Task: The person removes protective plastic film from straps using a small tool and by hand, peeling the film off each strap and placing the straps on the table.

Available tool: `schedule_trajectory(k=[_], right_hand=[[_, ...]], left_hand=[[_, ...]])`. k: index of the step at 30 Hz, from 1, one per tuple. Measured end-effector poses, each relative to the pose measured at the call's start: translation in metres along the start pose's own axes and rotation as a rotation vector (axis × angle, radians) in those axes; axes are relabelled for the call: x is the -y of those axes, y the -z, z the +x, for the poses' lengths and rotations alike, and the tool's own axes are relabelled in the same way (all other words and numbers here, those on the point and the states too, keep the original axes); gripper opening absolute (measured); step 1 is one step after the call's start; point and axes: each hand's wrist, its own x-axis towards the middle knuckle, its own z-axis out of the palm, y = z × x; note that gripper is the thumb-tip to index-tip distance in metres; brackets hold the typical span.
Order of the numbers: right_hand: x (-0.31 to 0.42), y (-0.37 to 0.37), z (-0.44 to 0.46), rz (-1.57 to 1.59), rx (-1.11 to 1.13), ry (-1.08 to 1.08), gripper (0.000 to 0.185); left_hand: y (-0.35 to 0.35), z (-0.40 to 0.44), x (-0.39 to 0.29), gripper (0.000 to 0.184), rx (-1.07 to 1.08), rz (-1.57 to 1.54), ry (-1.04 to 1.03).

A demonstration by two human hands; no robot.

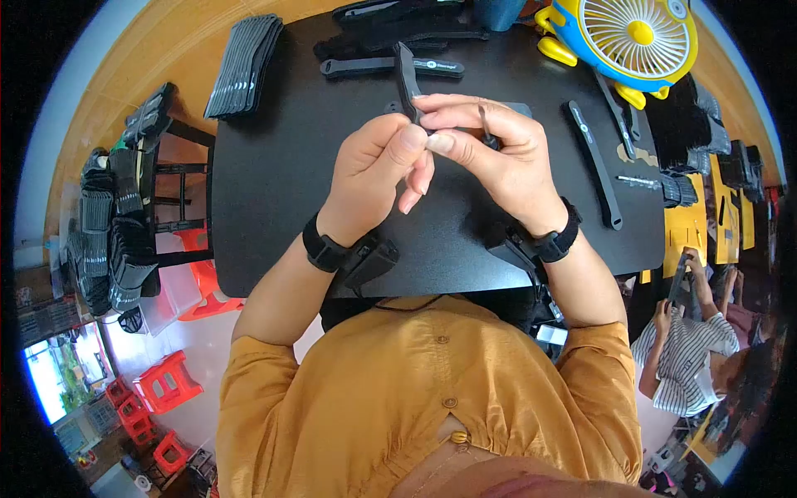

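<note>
Both hands meet above the dark table (290,183), near its middle. My left hand (378,162) pinches the lower end of a black strap (405,73), whose free end points up and away from me. My right hand (494,149) has thumb and index finger closed on the same end, touching the left fingertips. A small dark tool (487,131) is also tucked among the right fingers; its tip is hard to make out. Behind the held strap lies another black strap (357,66) with white lettering. A further strap (594,164) rests to the right of my hands.
A blue and yellow fan (639,33) stands at the back right. Stacked straps (242,66) sit at the back left. More piles (124,257) are beside the table at left, near red stools (168,382). At right, a person in a striped shirt (685,357) works.
</note>
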Motion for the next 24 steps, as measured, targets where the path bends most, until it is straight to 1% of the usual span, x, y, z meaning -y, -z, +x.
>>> schedule_trajectory(k=[2, 5, 6, 8, 10, 13, 14, 16, 18, 19, 21, 23, 24], right_hand=[[0.002, -0.002, -0.001, 0.123, -0.017, -0.077, 0.018], [-0.002, -0.007, -0.001, 0.142, -0.055, -0.043, 0.013], [-0.002, -0.008, -0.002, 0.142, -0.056, -0.044, 0.013], [0.0, -0.012, -0.004, 0.106, -0.098, -0.059, 0.009], [0.001, -0.017, -0.006, 0.058, -0.144, -0.053, 0.008], [-0.002, -0.024, -0.008, -0.032, -0.215, -0.006, 0.007], [-0.002, -0.024, -0.009, -0.038, -0.223, -0.015, 0.007], [-0.001, -0.024, -0.01, -0.046, -0.237, -0.03, 0.008], [0.005, -0.022, -0.009, 0.054, -0.27, -0.185, 0.01], [0.005, -0.02, -0.007, 0.054, -0.276, -0.189, 0.01], [-0.002, -0.009, 0.001, 0.099, -0.451, -0.326, 0.015], [-0.002, 0.017, 0.004, 0.38, -0.491, -0.422, 0.018], [-0.001, 0.022, 0.008, 0.341, -0.529, -0.381, 0.02]], left_hand=[[0.001, 0.0, 0.001, 0.029, 0.001, 0.01, -0.008], [0.002, 0.0, 0.003, 0.028, 0.006, -0.008, -0.028], [0.002, 0.0, 0.003, 0.028, -0.008, 0.03, -0.027], [0.001, 0.001, 0.003, 0.028, -0.019, 0.069, -0.024], [0.0, 0.001, 0.005, 0.029, -0.049, 0.229, -0.06], [-0.004, 0.002, 0.005, 0.029, -0.084, 0.26, -0.061], [-0.004, 0.003, 0.006, 0.029, -0.08, 0.26, -0.056], [-0.002, 0.003, 0.006, 0.03, -0.022, 0.376, -0.087], [-0.006, 0.001, 0.008, 0.03, -0.048, 0.432, -0.066], [-0.009, 0.0, 0.008, 0.031, -0.077, 0.491, -0.051], [-0.021, -0.001, 0.006, 0.03, 0.063, 0.781, -0.235], [-0.029, -0.002, 0.006, 0.028, 0.187, 0.739, -0.25], [-0.028, 0.0, 0.005, 0.028, 0.238, 0.792, -0.242]])
